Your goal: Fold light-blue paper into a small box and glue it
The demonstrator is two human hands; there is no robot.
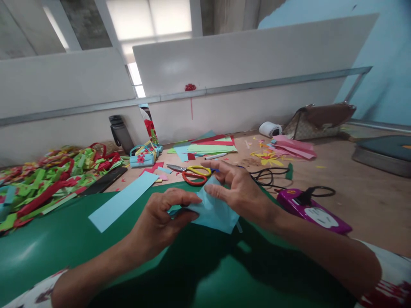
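Now lt-blue sheet (220,216) is held over green cover (54,239), its L edge pinched b/w thumb & fingers of L hand (160,220); upper part's touched by thumb of R hand (237,188), fingers half-spread, grip there can't be told. At back, capped dark bottle (122,134) & brown handbag (324,122) are seen, contents hidden.

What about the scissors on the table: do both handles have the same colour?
No, the scissors have one yellow handle and one orange-red handle.
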